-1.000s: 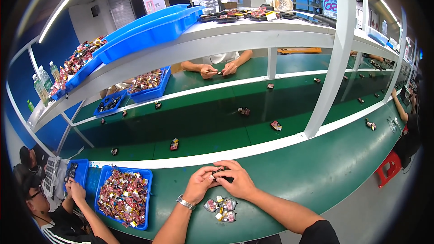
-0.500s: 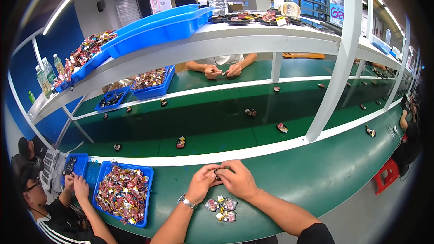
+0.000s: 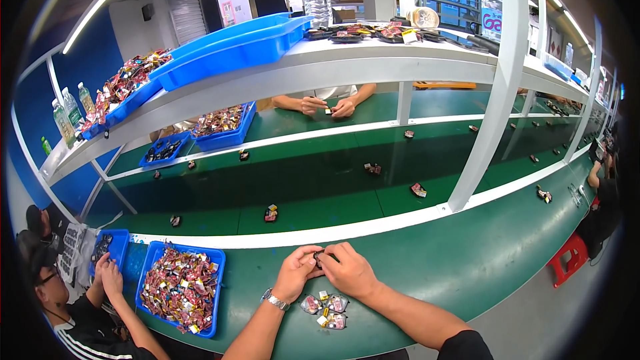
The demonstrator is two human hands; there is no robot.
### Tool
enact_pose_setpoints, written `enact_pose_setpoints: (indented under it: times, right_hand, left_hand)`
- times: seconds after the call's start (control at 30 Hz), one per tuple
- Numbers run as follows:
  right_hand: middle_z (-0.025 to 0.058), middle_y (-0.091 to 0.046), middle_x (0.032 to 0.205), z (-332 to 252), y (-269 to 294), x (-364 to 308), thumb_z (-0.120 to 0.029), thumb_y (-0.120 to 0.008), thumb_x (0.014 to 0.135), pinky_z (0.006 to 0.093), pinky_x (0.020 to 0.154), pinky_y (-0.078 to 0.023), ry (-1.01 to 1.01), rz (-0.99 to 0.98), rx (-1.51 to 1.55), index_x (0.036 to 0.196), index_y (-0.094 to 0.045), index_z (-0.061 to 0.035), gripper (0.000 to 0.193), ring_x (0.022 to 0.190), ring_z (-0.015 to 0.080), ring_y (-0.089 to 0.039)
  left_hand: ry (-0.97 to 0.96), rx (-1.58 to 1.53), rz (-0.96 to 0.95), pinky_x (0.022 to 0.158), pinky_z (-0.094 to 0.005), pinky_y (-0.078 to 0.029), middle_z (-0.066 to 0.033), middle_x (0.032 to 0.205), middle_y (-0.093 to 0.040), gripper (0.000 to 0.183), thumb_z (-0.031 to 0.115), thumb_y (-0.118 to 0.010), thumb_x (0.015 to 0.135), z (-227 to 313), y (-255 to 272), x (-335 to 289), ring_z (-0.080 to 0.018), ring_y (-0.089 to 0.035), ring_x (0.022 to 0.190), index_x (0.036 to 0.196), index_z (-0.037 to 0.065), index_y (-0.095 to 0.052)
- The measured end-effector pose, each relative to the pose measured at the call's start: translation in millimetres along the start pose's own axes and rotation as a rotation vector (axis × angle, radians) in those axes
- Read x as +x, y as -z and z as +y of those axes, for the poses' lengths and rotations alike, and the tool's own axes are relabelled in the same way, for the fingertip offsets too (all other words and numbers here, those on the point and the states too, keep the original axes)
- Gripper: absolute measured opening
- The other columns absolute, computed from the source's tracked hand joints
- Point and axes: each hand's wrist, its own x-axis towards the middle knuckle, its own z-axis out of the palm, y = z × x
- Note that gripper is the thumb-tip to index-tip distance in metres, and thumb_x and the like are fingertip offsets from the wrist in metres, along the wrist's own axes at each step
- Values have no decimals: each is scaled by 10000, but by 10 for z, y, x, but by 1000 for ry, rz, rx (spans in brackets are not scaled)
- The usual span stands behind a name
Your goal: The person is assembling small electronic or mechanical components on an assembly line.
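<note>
Over the green bench, my left hand [image 3: 296,276] and my right hand [image 3: 349,271] meet with bent fingers around a small dark part [image 3: 318,260]. Fingers of both hands cover most of it, so its kind is unclear. Just below them on the bench lies a little group of flat dark-edged electronic pieces [image 3: 337,321] with clear, reddish, white and yellow areas. My left wrist wears a metal-band watch [image 3: 275,299].
Left of my hands stands a blue tray [image 3: 219,287] heaped with reddish pieces. A co-worker's hands [image 3: 110,277] are beside a smaller blue tray [image 3: 120,243]. Beyond the white rail [image 3: 293,237], scattered pieces lie on a green belt [image 3: 320,190]. A post [image 3: 490,103] supports the upper shelf.
The pieces on the belt have shifted slightly to the right. My hands stay together on the dark part, my right fingers moving a little. The hands across the belt now show a whitish piece.
</note>
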Motion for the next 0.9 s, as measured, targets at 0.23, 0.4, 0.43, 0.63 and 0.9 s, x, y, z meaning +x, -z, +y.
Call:
enact_pose_setpoints:
  times: [0.23, 0.4, 0.43, 0.63, 0.9]
  right_hand:
    - [58, -621, 964, -9, -19, -22, -46, -701, 742, 334, 702, -541, 9, 4, -41, 906, -661, -43, 169, 876, 233, -611]
    - [58, -622, 955, 19, -43, -28, -46, -706, 740, 332, 701, -540, 38, 26, -22, 914, -672, -44, 177, 872, 228, -611]
    - [57, -621, 953, 18, -43, -26, -47, -707, 741, 329, 701, -539, 39, 28, -18, 916, -676, -46, 179, 868, 227, -610]
    - [53, -618, 943, 37, -70, -47, -56, -709, 750, 323, 707, -535, 38, 31, -19, 921, -682, -50, 173, 859, 224, -606]
    - [64, -624, 1051, -35, -57, 26, -120, -725, 761, 322, 741, -539, 9, 50, -35, 973, -681, -66, 223, 880, 233, -615]
  left_hand:
    - [3, 11, -16, 935, -352, -536, -101, 1161, -644, 287, 37, -473, 991, -17, 20, 4, -185, -636, 1066, 1274, -5, -484]
    - [-12, -12, -18, 925, -372, -548, -106, 1142, -646, 272, 43, -484, 989, -22, 30, 5, -197, -642, 1051, 1256, -3, -491]
    - [-10, -10, -14, 922, -370, -551, -103, 1132, -648, 269, 46, -487, 988, -18, 22, 5, -195, -643, 1047, 1253, -2, -493]
    - [-10, -5, -9, 922, -371, -554, -102, 1122, -652, 263, 43, -492, 987, -23, -1, 4, -191, -649, 1031, 1246, -1, -495]
    - [-19, 4, 52, 900, -357, -551, -112, 1195, -638, 275, 59, -483, 994, -43, 24, 11, -178, -645, 1029, 1263, 4, -481]
